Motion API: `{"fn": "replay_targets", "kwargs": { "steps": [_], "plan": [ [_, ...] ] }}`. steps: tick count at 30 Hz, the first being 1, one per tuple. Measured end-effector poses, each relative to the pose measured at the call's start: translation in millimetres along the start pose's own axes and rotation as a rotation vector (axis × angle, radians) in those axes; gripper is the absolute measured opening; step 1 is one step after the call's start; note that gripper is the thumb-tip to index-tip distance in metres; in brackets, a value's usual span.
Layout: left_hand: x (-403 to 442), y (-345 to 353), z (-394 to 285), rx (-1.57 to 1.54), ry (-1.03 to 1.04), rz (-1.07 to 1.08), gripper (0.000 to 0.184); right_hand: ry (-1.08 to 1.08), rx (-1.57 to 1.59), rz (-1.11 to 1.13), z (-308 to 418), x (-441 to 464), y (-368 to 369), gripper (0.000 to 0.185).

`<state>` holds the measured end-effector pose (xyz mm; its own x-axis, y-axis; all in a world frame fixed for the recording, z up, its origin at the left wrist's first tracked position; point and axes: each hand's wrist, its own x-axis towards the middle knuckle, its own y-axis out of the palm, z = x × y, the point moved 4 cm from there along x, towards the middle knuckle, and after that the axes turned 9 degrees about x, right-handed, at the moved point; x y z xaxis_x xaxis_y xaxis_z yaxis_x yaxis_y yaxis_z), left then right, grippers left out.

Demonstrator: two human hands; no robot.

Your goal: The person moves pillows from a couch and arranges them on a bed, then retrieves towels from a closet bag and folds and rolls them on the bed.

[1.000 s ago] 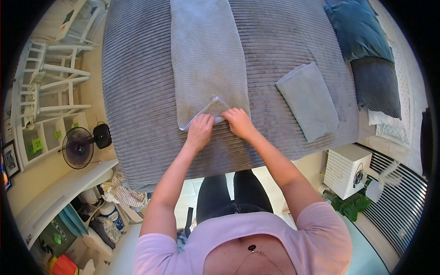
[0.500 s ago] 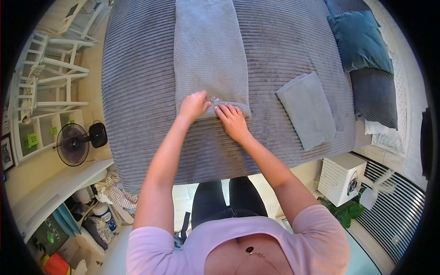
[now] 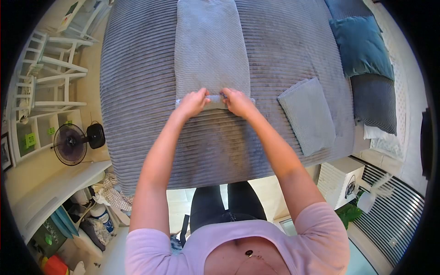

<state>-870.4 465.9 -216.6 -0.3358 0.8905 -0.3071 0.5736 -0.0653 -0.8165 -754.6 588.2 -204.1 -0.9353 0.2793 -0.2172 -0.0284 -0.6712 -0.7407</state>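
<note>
A long light-grey towel-like cloth (image 3: 211,50) with a fine bumpy weave lies flat on the bed, running away from me. Its near end is turned over into a narrow folded band (image 3: 215,103). My left hand (image 3: 194,102) pinches this band left of its middle, fingers closed. Just to the right, my right hand (image 3: 236,101) grips the same band with its fingers curled. A small gap separates the two hands. Off to the right rests a second cloth (image 3: 307,117) of similar weave, folded into a flat rectangle; neither hand touches it.
The bed has a ribbed grey cover (image 3: 137,91). Teal (image 3: 362,46) and dark grey pillows (image 3: 373,101) line its right side. A black fan (image 3: 70,144) and white folded chairs (image 3: 59,68) stand left. A white bedside box (image 3: 341,181) is at the lower right.
My right hand has gone from lying over the cloth's rolled near edge to pinching it. That edge now forms a straighter, flatter band. My left hand stays near the same spot.
</note>
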Motion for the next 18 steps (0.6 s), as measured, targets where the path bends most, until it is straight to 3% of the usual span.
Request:
{"fn": "replay_targets", "kwargs": {
  "steps": [5,11,14,18],
  "plan": [
    [52.5,2.4,28.8,-0.11,0.015,0.289,0.03,-0.254,-0.317,-0.269,32.0,-34.1,7.1,0.039],
    [56.9,-21.1,22.8,-0.113,-0.074,0.327,0.031,-0.331,-0.37,-0.338,8.8,-35.9,21.3,0.049],
    [29.9,-63.3,18.3,-0.144,0.016,-0.296,0.034,-0.38,-0.355,-0.309,-3.2,-18.5,15.7,0.041],
    [-24.5,-86.9,18.5,0.026,0.241,-0.425,0.031,-0.418,-0.262,-0.32,-4.9,-9.8,6.1,0.033]
  ]
}}
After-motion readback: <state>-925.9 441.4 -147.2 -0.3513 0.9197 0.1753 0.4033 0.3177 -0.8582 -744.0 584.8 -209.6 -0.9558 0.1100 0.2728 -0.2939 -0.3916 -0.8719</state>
